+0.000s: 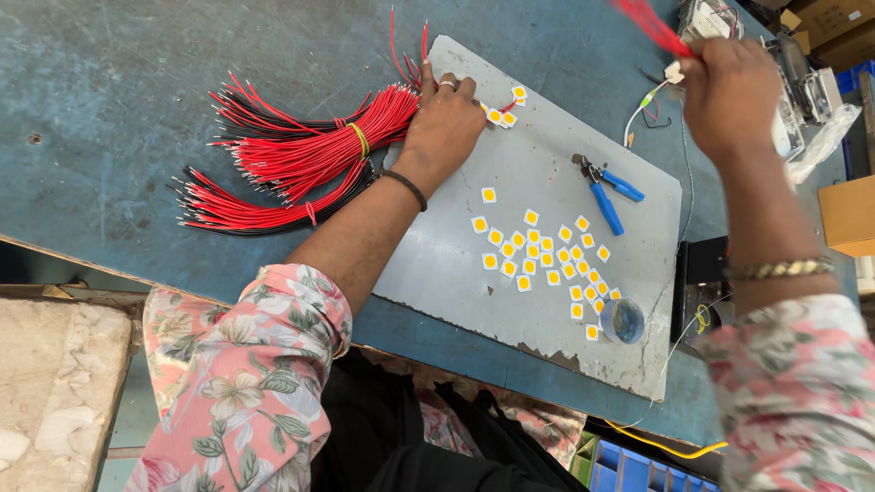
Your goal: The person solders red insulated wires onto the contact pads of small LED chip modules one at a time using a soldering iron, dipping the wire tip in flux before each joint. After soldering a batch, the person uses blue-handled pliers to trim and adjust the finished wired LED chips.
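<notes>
My left hand (445,118) rests on the top left corner of a grey metal plate (547,155), fingers pressing down on small square chips (501,115) with yellow centres and a red wire end. Bundles of red and black wires (292,155) lie just left of that hand. My right hand (729,91) is raised at the upper right, closed around a bunch of red wires (652,23) that look blurred. Several more yellow-centred chips (542,260) lie scattered over the plate's middle.
Blue-handled pliers (606,191) lie on the plate. A small round tin (624,321) sits near its lower right corner. White cable and electronic parts (793,82) crowd the far right, with a cardboard box (848,214) and blue bins (638,469) below the bench edge.
</notes>
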